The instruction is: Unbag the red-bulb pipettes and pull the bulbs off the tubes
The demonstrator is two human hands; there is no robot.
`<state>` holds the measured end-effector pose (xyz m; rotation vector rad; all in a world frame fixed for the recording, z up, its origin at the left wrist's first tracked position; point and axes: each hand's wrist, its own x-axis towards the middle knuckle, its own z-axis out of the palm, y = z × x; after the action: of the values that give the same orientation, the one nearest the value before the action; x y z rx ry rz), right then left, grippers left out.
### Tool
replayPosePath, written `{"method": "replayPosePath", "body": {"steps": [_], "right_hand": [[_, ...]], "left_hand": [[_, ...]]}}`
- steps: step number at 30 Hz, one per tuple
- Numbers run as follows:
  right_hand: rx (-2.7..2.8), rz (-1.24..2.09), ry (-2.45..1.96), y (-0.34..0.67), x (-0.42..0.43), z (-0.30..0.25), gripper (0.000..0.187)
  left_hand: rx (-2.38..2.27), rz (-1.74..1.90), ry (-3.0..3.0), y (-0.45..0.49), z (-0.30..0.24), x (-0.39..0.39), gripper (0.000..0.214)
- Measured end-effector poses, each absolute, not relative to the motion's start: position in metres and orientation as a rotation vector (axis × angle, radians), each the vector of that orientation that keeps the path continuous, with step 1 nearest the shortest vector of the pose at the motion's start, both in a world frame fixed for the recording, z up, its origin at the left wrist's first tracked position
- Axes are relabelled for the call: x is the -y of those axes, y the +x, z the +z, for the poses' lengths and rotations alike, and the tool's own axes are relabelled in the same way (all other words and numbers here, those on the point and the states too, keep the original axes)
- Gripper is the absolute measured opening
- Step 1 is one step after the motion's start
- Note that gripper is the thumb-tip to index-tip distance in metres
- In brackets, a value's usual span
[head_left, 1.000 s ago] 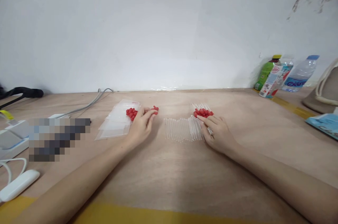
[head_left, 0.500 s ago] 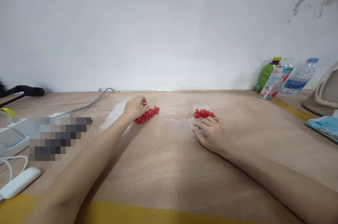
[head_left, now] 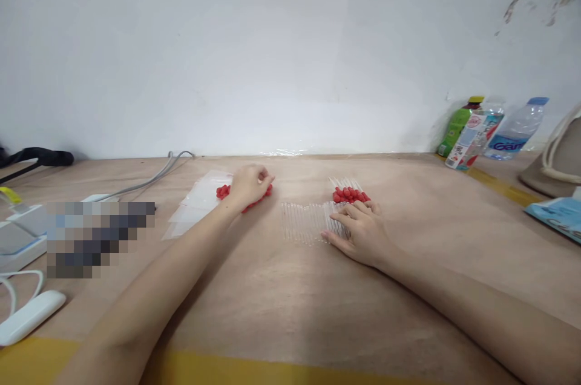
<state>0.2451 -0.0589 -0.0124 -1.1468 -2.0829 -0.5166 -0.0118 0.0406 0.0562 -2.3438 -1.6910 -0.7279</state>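
Observation:
My left hand (head_left: 250,185) hovers over a pile of red rubber bulbs (head_left: 222,192), its fingers curled in a pinch. What lies between its fingertips is hidden. My right hand (head_left: 363,230) rests with fingers spread on the right end of a row of thin clear glass tubes (head_left: 304,223), lined up side by side on the table. Just beyond its fingers lies a bunch of droppers (head_left: 349,194), red bulbs toward me and pale tubes pointing away. The right hand covers some of the tubes.
Translucent plastic sheets or bags (head_left: 193,209) lie left of the bulbs. A grey cable (head_left: 152,178), a white power strip (head_left: 22,258) and a white device (head_left: 34,315) are at the left. Bottles (head_left: 517,131), a brown bag (head_left: 551,161) and a blue packet (head_left: 558,218) stand or lie at the right.
My left hand has moved right across the bulbs, uncovering bulbs and plastic sheets on the left. My right thumb has stretched further left over the tubes.

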Motion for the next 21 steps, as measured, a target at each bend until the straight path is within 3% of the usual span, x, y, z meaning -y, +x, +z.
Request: {"method": "replayPosePath", "body": {"steps": [5,11,15,21], "right_hand": [[1.984,-0.494,-1.116,0.250,0.066,-0.008,0.026],[1.921,-0.474,-1.149,0.263,0.070,-0.009,0.017],[1.911,-0.468,-1.146,0.264,0.069,-0.009,0.017],[1.915,-0.465,-1.150,0.261,0.068,-0.010,0.018]], "left_hand": [[1.565,-0.716,-2.550,0.053,0.043,-0.034,0.020],[1.625,-0.654,-2.684,0.117,0.032,-0.033,0.037],[1.768,-0.589,-2.685,0.132,0.030,-0.039,0.046],[1.903,-0.485,-2.679,0.140,0.027,-0.048,0.042]]}}
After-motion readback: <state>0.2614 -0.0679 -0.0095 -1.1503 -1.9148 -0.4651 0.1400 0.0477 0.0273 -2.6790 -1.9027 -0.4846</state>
